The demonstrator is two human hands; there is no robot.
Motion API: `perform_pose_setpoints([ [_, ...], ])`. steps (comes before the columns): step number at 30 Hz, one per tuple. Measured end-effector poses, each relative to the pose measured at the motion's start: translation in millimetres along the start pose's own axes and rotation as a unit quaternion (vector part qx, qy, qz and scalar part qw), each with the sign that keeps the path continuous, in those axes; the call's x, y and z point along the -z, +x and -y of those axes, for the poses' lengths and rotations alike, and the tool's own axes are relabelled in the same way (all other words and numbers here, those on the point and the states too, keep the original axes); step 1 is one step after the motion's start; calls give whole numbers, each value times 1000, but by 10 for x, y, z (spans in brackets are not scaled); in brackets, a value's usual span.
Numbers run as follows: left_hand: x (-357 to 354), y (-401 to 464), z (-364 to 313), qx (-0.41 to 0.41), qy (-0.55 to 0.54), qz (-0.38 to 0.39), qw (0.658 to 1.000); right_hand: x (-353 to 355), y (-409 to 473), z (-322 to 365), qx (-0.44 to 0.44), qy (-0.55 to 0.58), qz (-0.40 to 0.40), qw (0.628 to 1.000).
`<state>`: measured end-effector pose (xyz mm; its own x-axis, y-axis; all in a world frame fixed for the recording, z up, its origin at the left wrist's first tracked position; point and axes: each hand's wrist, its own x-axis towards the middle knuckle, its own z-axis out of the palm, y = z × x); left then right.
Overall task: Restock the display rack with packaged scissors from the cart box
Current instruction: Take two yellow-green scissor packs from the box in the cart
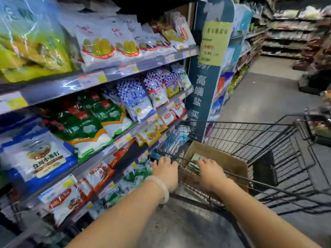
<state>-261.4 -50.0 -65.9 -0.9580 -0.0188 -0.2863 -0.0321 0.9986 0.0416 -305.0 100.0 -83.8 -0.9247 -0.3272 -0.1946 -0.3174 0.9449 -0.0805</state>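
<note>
Shop aisle: cart (250, 138) box (231, 161) holds green-carded scissor packs (194, 159).

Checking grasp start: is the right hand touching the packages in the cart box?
Touching. The head view shows the right hand reaching into the cardboard box, its fingertips lying on the green packages with no gap visible.
</note>
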Motion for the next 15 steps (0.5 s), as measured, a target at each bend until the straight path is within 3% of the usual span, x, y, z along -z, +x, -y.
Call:
perform_pose_setpoints([
  [15,360,2469,-632,-119,19,61,991,216,1742,-1538,-155,50,33,986],
])
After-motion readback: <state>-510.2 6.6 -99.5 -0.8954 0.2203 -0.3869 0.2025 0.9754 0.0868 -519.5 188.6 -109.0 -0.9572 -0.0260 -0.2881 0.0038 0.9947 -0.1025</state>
